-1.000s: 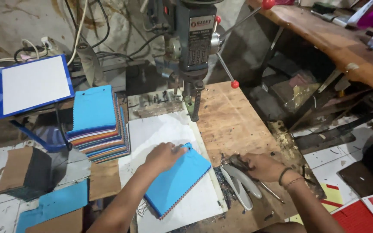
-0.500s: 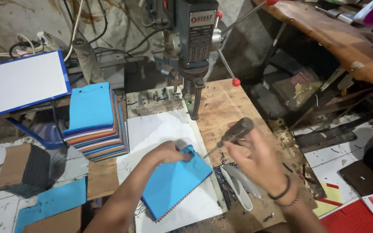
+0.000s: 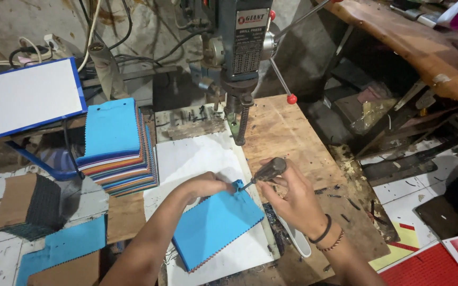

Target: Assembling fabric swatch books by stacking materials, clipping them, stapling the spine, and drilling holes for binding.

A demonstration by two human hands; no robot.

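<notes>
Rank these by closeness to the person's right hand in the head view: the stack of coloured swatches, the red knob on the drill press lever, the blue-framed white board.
1. Red knob, just above the right hand.
2. Swatch stack, to the left.
3. Blue-framed board, far left.
</notes>
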